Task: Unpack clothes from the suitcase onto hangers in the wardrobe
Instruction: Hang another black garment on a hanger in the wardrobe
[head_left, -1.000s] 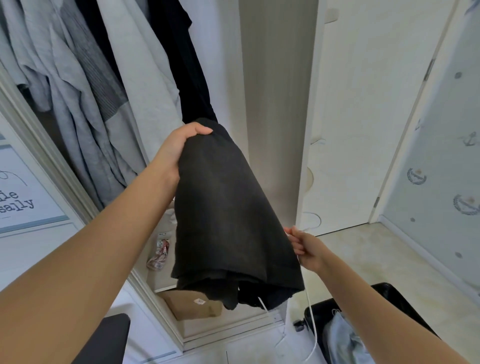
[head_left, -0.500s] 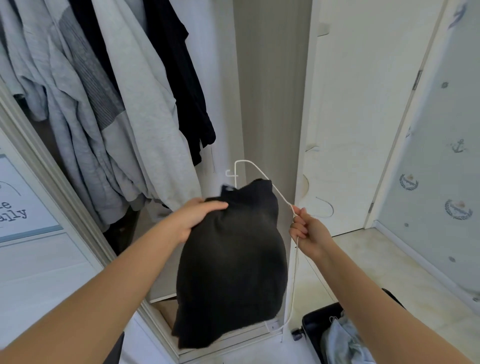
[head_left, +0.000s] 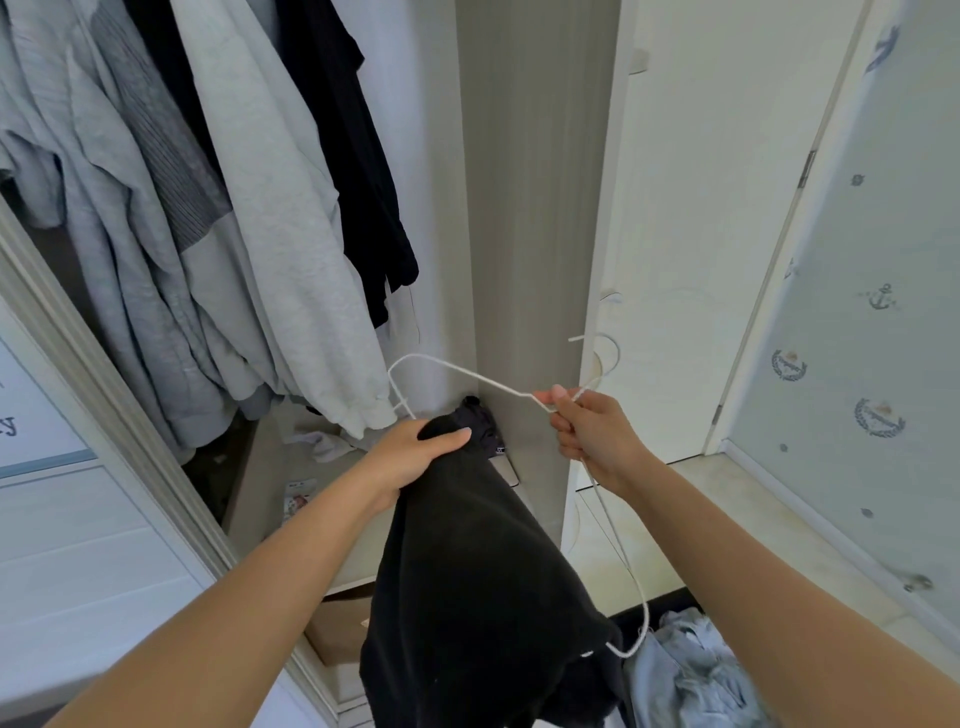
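Observation:
A black garment (head_left: 478, 587) hangs down from my left hand (head_left: 410, 457), which grips its top edge in front of the open wardrobe. My right hand (head_left: 592, 434) pinches a thin white wire hanger (head_left: 467, 371) near its neck; the hook (head_left: 605, 345) points right and one hanger end runs down past the garment (head_left: 636, 613). The other hanger end sits at the garment's top beside my left hand. The black suitcase (head_left: 649, 613) lies at the bottom right, mostly hidden, with light blue clothes (head_left: 685, 670) in it.
Grey, white and black clothes (head_left: 244, 208) hang in the wardrobe at upper left. The wardrobe side panel (head_left: 524, 208) stands straight ahead, a white door (head_left: 701, 208) to its right. A cardboard box (head_left: 337, 629) and small items lie on the wardrobe floor.
Both hands have dropped lower in view. The garment has slid down off the hanger's upper wire, baring more of it, and the hanger has tilted with its hook to the right.

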